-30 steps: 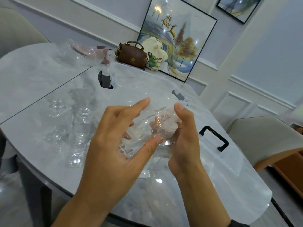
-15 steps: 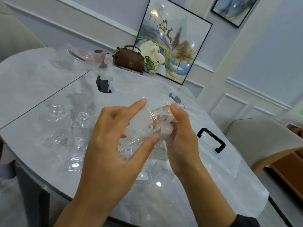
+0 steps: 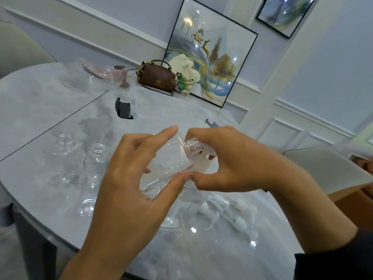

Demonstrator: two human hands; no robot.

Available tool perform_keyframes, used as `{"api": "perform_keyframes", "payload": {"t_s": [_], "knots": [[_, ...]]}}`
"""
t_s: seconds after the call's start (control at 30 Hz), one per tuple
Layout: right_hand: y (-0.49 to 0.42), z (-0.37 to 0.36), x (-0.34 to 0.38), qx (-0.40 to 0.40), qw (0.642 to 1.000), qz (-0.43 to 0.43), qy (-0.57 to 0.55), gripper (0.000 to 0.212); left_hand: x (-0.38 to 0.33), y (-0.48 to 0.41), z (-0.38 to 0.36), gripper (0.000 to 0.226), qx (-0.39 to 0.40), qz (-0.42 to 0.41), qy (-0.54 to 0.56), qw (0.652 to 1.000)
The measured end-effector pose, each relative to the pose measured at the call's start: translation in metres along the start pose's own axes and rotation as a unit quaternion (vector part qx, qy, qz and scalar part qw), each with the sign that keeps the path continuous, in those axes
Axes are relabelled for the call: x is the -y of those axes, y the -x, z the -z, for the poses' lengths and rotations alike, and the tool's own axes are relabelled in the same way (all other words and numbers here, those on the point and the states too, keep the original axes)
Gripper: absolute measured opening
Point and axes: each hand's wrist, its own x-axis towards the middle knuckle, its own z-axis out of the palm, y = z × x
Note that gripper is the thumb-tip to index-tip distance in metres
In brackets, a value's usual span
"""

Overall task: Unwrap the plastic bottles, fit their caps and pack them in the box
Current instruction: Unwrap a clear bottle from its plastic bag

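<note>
My left hand (image 3: 129, 178) grips a clear plastic bottle (image 3: 167, 166) by its body, tilted with the neck pointing right, index finger on top and thumb below. My right hand (image 3: 232, 160) curls round the bottle's neck, where a clear cap (image 3: 191, 144) sits, partly hidden by my fingers. Two uncapped clear bottles (image 3: 94, 164) stand on the table to the left, and another lies in front of them (image 3: 86, 207). Several white pump caps (image 3: 238, 221) lie in clear wrapping below my right hand. The clear storage box (image 3: 161, 106) with black latches stands behind my hands.
A brown handbag (image 3: 157, 77), a cream cloth bag (image 3: 187, 77) and a framed picture (image 3: 210, 57) stand at the table's far edge. Crumpled clear wrapping (image 3: 96, 75) lies at the back left. Chairs (image 3: 327, 168) stand at the right and far left.
My right hand has turned over the bottle's neck and now covers the cap from the right. The left hand keeps hold of the bottle, now tilted flatter. The view has shifted slightly.
</note>
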Motion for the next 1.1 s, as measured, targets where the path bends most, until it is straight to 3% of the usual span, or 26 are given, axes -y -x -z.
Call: {"api": "perform_keyframes", "payload": {"t_s": [0.2, 0.4, 0.73, 0.9, 1.1], "knots": [[-0.008, -0.008, -0.003, -0.027, 0.999, 0.044, -0.013, 0.025, 0.002, 0.002, 0.001, 0.067, 0.006, 0.007, 0.007, 1.0], [0.0, -0.031, -0.006, -0.078, 0.995, 0.032, -0.044, 0.027, 0.005, 0.003, 0.006, 0.065, 0.028, 0.009, -0.009, 1.0], [0.001, -0.009, 0.0, -0.023, 0.998, 0.042, -0.033, 0.022, -0.002, 0.001, 0.005, 0.068, 0.019, 0.01, -0.004, 1.0], [-0.002, 0.005, -0.002, 0.026, 0.999, 0.034, -0.014, 0.03, -0.005, 0.0, 0.002, 0.07, 0.014, 0.002, -0.008, 1.0], [0.0, -0.018, -0.004, -0.046, 0.998, 0.037, -0.027, 0.028, -0.003, -0.002, 0.005, 0.064, 0.015, 0.01, 0.0, 1.0]]}}
